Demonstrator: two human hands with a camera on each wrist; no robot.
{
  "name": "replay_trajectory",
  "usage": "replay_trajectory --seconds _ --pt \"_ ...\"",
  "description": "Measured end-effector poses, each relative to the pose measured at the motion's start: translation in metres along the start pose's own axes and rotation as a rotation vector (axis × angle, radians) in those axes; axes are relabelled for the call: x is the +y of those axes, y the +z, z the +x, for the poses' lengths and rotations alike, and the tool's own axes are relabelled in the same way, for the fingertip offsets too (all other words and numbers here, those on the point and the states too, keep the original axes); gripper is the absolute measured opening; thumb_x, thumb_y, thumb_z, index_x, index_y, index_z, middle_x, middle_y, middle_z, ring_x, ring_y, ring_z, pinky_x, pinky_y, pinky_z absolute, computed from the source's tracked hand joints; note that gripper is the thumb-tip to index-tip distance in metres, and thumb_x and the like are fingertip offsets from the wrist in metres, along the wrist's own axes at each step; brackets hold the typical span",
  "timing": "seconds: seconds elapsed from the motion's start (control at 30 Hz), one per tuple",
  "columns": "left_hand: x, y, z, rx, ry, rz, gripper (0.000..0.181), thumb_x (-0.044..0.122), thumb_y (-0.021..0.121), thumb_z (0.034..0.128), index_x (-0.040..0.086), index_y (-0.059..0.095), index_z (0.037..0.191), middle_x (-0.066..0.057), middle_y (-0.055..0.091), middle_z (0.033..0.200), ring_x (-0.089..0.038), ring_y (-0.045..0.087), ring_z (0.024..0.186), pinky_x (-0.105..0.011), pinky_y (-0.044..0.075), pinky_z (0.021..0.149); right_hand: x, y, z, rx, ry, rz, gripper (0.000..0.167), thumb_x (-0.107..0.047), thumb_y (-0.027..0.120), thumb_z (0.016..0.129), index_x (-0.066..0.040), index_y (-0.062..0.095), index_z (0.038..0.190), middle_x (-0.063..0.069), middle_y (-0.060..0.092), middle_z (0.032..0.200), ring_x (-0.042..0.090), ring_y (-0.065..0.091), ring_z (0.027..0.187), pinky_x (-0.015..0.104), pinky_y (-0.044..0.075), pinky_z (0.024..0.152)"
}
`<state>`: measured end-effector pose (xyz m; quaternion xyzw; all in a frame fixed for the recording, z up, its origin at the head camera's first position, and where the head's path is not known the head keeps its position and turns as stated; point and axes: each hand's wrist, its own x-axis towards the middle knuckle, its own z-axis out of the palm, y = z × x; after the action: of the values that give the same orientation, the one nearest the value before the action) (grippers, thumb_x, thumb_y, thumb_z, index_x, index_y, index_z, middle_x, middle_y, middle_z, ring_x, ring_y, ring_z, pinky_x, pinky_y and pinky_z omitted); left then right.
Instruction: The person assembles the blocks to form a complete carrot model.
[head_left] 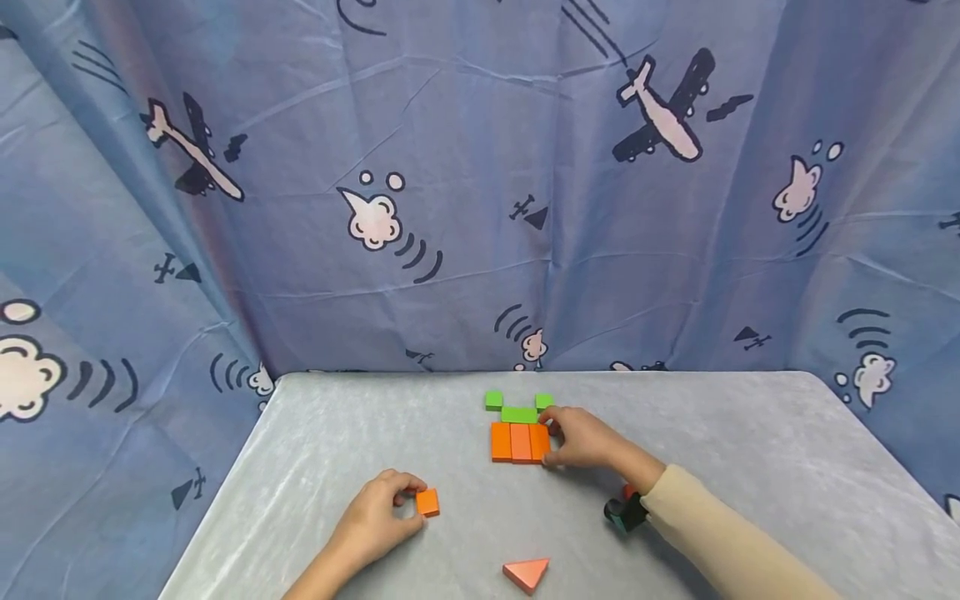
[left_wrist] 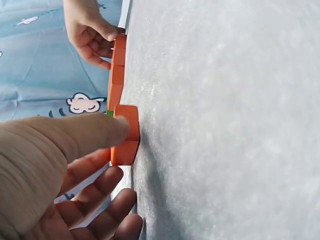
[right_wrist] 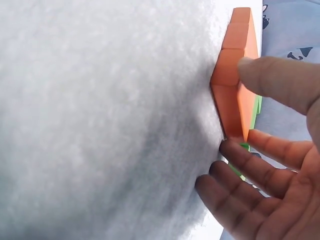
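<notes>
My left hand [head_left: 375,515] pinches a small orange square block [head_left: 427,502] between thumb and forefinger, its other fingers loosely bent. In the left wrist view, that orange block [left_wrist: 126,142] stands at the white surface with the thumb on its near side. Farther up, three orange rectangular blocks [head_left: 521,443] lie side by side, touching. My right hand [head_left: 581,437] holds the rightmost one [right_wrist: 229,107] by its near and far ends, between thumb and forefinger. Behind the row lies a green rectangular block [head_left: 519,415], with small green blocks at its left [head_left: 493,401] and right [head_left: 544,402] back corners.
A salmon-coloured triangular block [head_left: 527,573] lies at the table's front. Under the right wrist sits a black device [head_left: 628,512], with something red beside it. The pale cloth-covered table [head_left: 712,425] ends at a blue printed curtain [head_left: 465,167].
</notes>
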<state>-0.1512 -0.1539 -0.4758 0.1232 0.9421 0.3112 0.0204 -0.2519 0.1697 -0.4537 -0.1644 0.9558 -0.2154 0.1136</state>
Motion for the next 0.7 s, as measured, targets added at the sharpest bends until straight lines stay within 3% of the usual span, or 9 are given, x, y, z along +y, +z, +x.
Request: replay_trajectory --seconds 0.5,0.7 --pt "0.0008 -0.0018 0.0004 0.060 0.009 -0.016 0.027 0.014 0.076 0.0709 0.023 0.071 0.095 0.012 0.063 0.092 -0.005 0.055 0.081 -0.021 0.047 0.071 0.0018 -0.0047 -0.0017 -0.007 -0.032 0.009 0.050 -0.019 0.084 0.070 -0.008 0.063 0.114 0.009 0.067 0.102 0.021 0.060 0.093 0.042 0.051 0.088" --pt "0.0027 -0.0024 0.0032 0.050 0.006 -0.020 0.026 0.016 0.077 0.0717 0.025 0.070 0.095 0.012 0.062 0.092 -0.006 0.055 0.081 -0.021 0.047 0.070 0.0018 -0.0038 -0.0019 -0.003 -0.027 -0.003 0.049 -0.019 0.085 0.070 -0.009 0.063 0.113 0.008 0.067 0.101 0.020 0.060 0.091 0.042 0.052 0.087"
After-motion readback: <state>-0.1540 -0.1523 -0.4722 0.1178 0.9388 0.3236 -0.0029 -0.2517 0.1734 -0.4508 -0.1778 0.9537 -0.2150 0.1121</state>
